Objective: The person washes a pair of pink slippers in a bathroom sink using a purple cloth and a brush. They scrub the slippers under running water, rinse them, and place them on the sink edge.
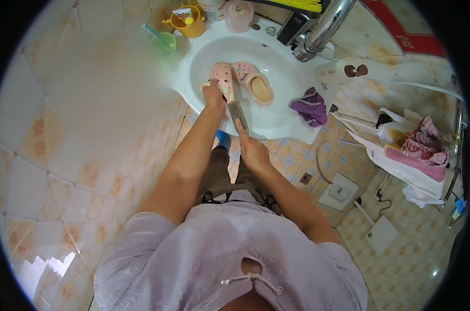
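Observation:
My left hand (213,96) is closed on a pale pink clog (223,74) and holds it tilted over the white sink (284,119). In my right hand (254,154) is a long, narrow scrubbing brush (236,111), with the index finger stretched along its back. The brush's far end touches or almost touches the side of the clog; its bristles do not show clearly. A second pink clog (247,72) rests in the basin just right of the first, its opening facing up.
A purple cloth (311,108) lies on the sink's right edge. Behind the basin are a chrome faucet (323,31), a yellow cup (189,27) and a pink-lidded jar (239,18). A green cup (165,43) stands left. Towels (416,150) hang on the right.

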Tool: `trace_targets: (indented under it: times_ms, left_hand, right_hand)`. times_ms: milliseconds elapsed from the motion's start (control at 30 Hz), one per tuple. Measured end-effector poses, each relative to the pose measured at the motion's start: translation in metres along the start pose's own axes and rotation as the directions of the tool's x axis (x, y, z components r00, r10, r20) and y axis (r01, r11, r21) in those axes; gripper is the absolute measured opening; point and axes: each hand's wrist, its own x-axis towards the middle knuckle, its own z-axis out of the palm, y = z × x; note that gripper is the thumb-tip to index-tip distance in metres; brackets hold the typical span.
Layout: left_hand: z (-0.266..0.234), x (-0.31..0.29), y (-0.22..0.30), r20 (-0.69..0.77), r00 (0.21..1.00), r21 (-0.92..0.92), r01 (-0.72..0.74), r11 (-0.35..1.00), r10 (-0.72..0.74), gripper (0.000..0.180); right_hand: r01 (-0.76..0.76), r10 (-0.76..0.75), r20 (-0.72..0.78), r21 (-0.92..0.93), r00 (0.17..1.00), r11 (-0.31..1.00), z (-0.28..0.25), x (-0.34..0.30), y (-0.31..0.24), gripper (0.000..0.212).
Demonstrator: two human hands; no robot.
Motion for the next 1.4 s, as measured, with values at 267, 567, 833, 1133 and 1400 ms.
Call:
trace_targets:
  times_ms: [267,567,833,1133,1400]
  left_hand:
    - [0.006,-0.009,0.015,0.061,0.998,0.241,-0.035,0.970,0.021,0.033]
    - [-0.056,-0.068,0.062,0.324,0.944,0.742,-0.298,0.600,0.068,0.020]
    - [-0.059,-0.044,0.055,0.171,0.984,0.700,-0.085,0.709,-0.051,0.023]
    - [-0.045,-0.049,0.049,0.117,0.992,0.723,-0.112,0.682,0.039,0.029]
    - [-0.051,-0.045,0.050,0.190,0.982,0.752,-0.152,0.641,0.010,0.029]
  right_hand:
    - [0.206,-0.228,-0.381,-0.097,0.896,0.974,-0.028,0.169,0.039,0.048]
    - [-0.147,0.157,0.037,0.613,0.987,0.776,0.006,0.063,0.019,0.048]
    - [-0.190,0.170,0.096,0.661,0.981,0.726,0.007,0.113,0.014,0.049]
    - [0.136,-0.081,-0.172,0.337,0.982,0.932,0.014,0.061,0.029,0.054]
    - [0.133,-0.125,-0.075,0.108,0.989,0.985,-0.008,0.138,0.015,0.054]
